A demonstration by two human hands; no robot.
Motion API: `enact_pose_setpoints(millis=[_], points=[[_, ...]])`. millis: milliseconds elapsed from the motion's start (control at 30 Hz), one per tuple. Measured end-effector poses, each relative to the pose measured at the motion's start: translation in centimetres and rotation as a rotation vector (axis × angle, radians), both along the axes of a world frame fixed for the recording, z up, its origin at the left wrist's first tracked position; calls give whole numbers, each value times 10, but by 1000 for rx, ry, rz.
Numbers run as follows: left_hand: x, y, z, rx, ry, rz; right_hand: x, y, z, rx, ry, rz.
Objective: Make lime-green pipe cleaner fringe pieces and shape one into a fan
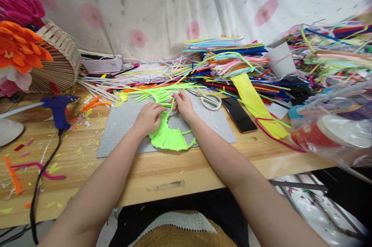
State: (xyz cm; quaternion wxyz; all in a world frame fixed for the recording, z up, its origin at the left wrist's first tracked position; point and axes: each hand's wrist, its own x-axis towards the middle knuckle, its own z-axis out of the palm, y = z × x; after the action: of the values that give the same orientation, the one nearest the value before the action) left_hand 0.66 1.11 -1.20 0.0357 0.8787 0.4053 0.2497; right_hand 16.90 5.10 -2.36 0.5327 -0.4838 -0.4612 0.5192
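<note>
A curved, ribbed piece of neon-green pipe cleaners (168, 137) lies on the grey cutting mat (122, 123), bent like a crescent. My left hand (149, 117) is closed at its upper left edge, with thumb and fingers gripping it. Just right of that, my right hand (183, 104) pinches a green pipe cleaner (171, 108) that rises from the piece's inner edge. Loose green strands stick out at its lower right, beside my right forearm. Several short green pipe cleaners (159, 94) lie just beyond my hands. Some of my fingertips are hidden.
Scissors (210, 101) and a black phone (238, 114) lie to the right, near a yellow strip (255, 103). Bundles of coloured pipe cleaners (232, 61) line the back. On the left stand a blue glue gun (59, 109) with its cord and a flower basket (58, 55).
</note>
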Motion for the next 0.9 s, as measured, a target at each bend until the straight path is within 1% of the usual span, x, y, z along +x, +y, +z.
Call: enact_pose_setpoints(millis=[67,133,233,300,367,433,533,567,633,700,767,833,900], points=[[4,-2,2,-30,3,-34,-1,-1,2,-32,39,9],[7,-1,4,-79,36,-16,-1,-3,4,-58,49,14],[7,2,5,-146,78,92,-2,-7,4,-68,39,28],[4,4,4,-167,69,150,-2,-8,5,-60,26,52],[1,6,3,-160,38,187,-1,-9,8,-61,18,75],[-2,7,1,-142,14,225,1,-8,14,-101,15,61],[4,4,-2,-105,6,351,2,-6,29,-202,48,3],[7,3,-3,-89,8,411,1,-6,34,-212,70,4],[16,-1,-4,-70,14,515,0,-5,39,-180,103,1],[23,-4,-3,-90,31,548,-2,-4,37,-128,75,-18],[24,-6,-2,-124,43,547,-3,-3,30,-106,-16,-25],[21,-5,0,-159,34,517,-3,-2,19,-118,-106,-8],[14,-3,0,-180,5,465,-1,-2,11,-130,-142,24]])
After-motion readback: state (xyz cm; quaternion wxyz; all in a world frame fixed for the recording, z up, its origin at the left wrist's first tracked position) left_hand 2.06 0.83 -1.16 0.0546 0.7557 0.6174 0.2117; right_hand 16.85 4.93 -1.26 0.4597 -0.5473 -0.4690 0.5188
